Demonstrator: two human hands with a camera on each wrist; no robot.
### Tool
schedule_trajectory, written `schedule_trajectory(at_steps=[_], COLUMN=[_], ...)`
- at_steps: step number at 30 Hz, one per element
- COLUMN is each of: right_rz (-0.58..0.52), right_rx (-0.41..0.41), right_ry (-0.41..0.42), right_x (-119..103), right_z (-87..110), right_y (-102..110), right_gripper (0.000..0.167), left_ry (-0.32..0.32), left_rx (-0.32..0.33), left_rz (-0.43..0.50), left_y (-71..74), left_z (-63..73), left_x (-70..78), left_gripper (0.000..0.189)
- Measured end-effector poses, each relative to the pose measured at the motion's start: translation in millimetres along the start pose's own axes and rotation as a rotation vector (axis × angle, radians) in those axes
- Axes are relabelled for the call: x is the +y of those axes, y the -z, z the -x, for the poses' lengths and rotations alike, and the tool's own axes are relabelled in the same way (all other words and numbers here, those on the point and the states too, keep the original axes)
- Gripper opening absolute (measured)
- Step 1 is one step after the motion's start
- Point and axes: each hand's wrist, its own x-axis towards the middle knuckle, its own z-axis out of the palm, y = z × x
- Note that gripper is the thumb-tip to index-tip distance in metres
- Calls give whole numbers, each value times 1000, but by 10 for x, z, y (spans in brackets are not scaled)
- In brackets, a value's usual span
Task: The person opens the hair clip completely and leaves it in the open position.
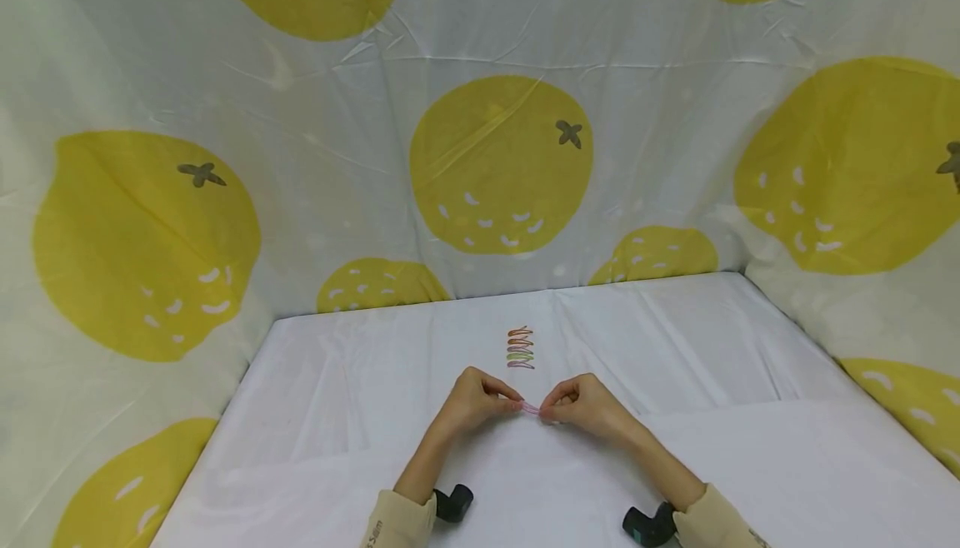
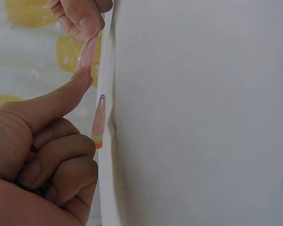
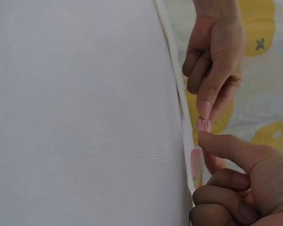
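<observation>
A pink snap hair clip (image 1: 530,409) is held level between both hands, over the white tabletop. My left hand (image 1: 474,402) pinches one end with thumb and forefinger, its other fingers curled in. At the opposite end, the thumb and forefinger of my right hand (image 1: 588,405) pinch it too. The left wrist view shows the slender pink clip (image 2: 86,54) slightly bowed between the fingertips. In the right wrist view only a short piece of the clip (image 3: 204,124) shows between the two thumbs. Beyond the hands, several hair clips (image 1: 520,348) in orange, pink and green lie in a column.
White cloth covers the table (image 1: 337,398), whose far edge meets a hanging curtain (image 1: 360,173) printed with yellow lemons. Curtain walls also close off the left and right sides. A black wrist device (image 1: 454,504) sits by the left sleeve, another (image 1: 648,525) by the right.
</observation>
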Motion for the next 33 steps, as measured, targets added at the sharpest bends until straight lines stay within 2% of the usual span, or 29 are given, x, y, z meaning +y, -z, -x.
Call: schedule_trajectory(at_steps=[20,26,33], right_rz=[-17,-34,-46], right_rx=[21,58,125], right_ry=[0,36,43], right_x=[-35,-23,1], right_z=[3,-10,-33], right_y=[3,2,10], right_gripper=[13,11,12], left_ry=[17,24,-1], left_rx=[-12,-21,24], left_rz=[69,75,94], left_y=[27,47,63], left_z=[-11,1,-11], left_x=[-21,-13,-13], left_gripper=[9,8,8])
